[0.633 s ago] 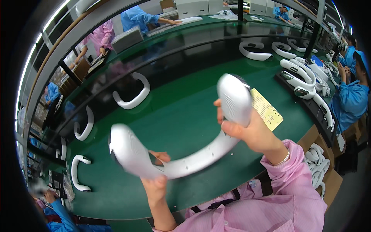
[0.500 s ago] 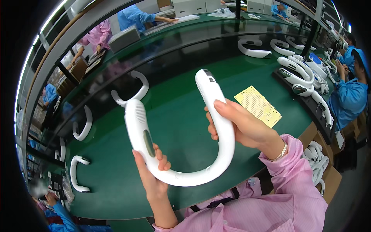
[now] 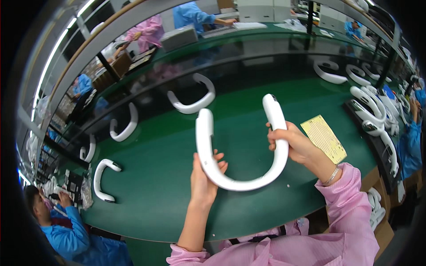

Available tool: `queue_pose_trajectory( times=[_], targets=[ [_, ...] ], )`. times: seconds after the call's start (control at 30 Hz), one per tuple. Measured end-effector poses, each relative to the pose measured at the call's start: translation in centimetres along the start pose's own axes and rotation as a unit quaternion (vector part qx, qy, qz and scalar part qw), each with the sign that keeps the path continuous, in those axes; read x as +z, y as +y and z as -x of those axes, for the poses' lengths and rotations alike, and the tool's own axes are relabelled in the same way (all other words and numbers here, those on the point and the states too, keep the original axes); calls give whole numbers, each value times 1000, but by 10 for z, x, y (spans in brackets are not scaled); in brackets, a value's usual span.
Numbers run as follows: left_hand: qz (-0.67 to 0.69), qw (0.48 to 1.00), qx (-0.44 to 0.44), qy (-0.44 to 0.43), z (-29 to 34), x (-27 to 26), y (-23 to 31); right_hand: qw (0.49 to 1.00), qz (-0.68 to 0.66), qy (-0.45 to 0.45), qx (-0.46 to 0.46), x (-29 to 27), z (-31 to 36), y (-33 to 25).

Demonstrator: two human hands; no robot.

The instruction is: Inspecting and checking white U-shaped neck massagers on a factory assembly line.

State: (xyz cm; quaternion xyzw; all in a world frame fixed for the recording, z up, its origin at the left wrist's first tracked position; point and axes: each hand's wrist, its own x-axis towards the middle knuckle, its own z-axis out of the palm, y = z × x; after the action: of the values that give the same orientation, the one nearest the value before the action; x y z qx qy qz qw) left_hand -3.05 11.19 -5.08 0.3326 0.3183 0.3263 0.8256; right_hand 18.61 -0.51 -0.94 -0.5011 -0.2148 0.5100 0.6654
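A white U-shaped neck fan is held over the green table, its two ends pointing away from me. My left hand supports the left arm of the fan near the bend, with its fingers curled behind the inner edge. My right hand grips the right arm, thumb across the front and fingertips at the inner side. A small dark patch shows at the tip of the right arm. Beside my right hand lies a yellow sheet with rows of small marks.
More neck fans lie around, one beyond the held one and another at the left. A black tray at the right carries several fans. A cardboard box stands below the right table edge. Co-workers in blue sit at both sides.
The neck fan has tilted in my hands, so the grille and shiny oval panel on its left arm no longer show. It appears smaller. The whole view has shifted, with the surroundings sliding right.
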Motion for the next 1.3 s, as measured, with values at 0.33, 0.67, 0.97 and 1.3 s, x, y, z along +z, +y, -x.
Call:
queue_pose_trajectory(
  times=[0.33,0.67,0.97,1.3],
  targets=[
    [-608,691,383,74,-168,-32,24,967,-233,93,36,-99,-159,-14],
    [-815,447,369,-1,-264,-22,46,971,228,-69,-32,-48,-40,15],
    [-239,880,236,-336,-7,56,77,729,550,96,-396,-29,11,-1],
    [68,936,111,-328,88,16,15,998,5,-31,-62,6,68,64]
  ],
)
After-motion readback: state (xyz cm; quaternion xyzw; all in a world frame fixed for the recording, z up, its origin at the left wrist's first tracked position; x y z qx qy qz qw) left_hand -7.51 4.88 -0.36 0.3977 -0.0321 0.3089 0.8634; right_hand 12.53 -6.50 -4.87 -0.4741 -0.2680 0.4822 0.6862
